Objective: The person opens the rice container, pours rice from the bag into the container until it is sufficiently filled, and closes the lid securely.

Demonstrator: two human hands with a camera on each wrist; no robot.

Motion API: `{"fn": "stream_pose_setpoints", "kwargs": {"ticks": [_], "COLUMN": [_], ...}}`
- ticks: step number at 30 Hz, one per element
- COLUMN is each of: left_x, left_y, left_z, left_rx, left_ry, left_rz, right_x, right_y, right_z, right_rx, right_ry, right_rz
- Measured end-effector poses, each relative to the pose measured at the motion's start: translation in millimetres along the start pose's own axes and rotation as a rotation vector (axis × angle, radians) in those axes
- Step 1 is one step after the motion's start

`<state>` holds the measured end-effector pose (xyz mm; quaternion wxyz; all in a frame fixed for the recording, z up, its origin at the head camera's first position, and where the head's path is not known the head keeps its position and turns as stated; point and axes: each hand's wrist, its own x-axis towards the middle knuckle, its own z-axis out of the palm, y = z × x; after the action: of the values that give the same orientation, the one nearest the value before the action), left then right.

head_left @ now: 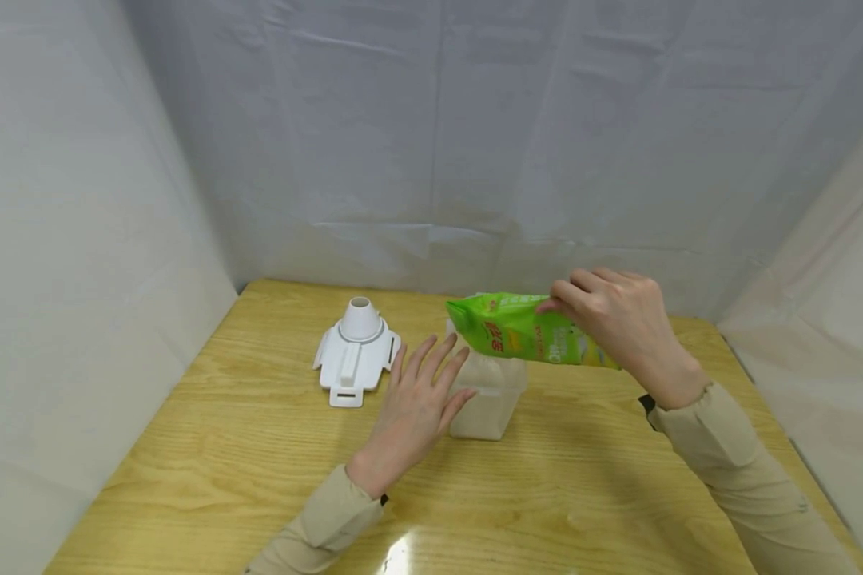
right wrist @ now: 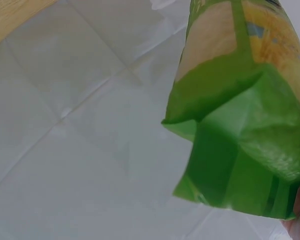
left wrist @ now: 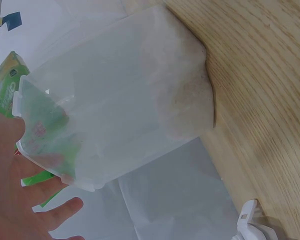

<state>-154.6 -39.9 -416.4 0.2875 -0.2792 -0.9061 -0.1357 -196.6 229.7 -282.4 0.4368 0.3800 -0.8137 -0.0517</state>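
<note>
My right hand [head_left: 622, 319] grips a green printed bag [head_left: 511, 327] by its upper side and holds it tilted, nearly lying flat in the air. The bag's left end is over a translucent plastic container [head_left: 482, 415] standing on the table. Through the container's wall, a pale brownish patch [left wrist: 185, 95] shows near the base; what it is cannot be made out. My left hand [head_left: 413, 403] is at the container's left, fingers spread, close to the rim; whether it touches is unclear. In the right wrist view, the bag's creased green end [right wrist: 240, 160] faces the camera.
A white plastic piece with a cone-shaped spout [head_left: 359, 351] lies on the wooden table [head_left: 259, 455], left of the container. Pale sheeting [head_left: 403, 160] hangs behind the table and on both sides.
</note>
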Motion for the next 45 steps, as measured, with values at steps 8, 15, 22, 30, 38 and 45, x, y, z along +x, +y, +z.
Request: {"fn": "stream_pose_setpoints", "kwargs": {"ticks": [8, 15, 22, 30, 38, 45], "left_x": [0.1, 0.8, 0.9, 0.5, 1.4, 2.7], "left_y": [0.0, -2.4, -5.6, -6.1, -4.7, -4.3], "left_z": [0.2, 0.2, -1.3, -2.3, -2.2, -0.3], "left_rx": [-0.005, -0.013, -0.021, -0.001, -0.016, -0.008], "left_ry": [-0.009, 0.021, 0.076, 0.085, 0.085, 0.091], "left_rz": [-0.003, 0.025, 0.074, 0.091, 0.081, 0.079], "right_x": [0.6, 2.9, 4.5, 6.9, 8.5, 7.9], "right_y": [0.4, 1.2, 1.6, 0.9, 1.3, 2.0], "right_z": [-2.7, -1.9, -1.4, -3.8, -5.9, -6.9], "right_rx": [-0.002, 0.001, 0.004, 0.007, 0.009, 0.009], "right_ry": [-0.010, 0.001, 0.005, -0.012, -0.012, -0.035], "right_rz": [0.010, -0.005, -0.015, -0.015, -0.019, -0.033]}}
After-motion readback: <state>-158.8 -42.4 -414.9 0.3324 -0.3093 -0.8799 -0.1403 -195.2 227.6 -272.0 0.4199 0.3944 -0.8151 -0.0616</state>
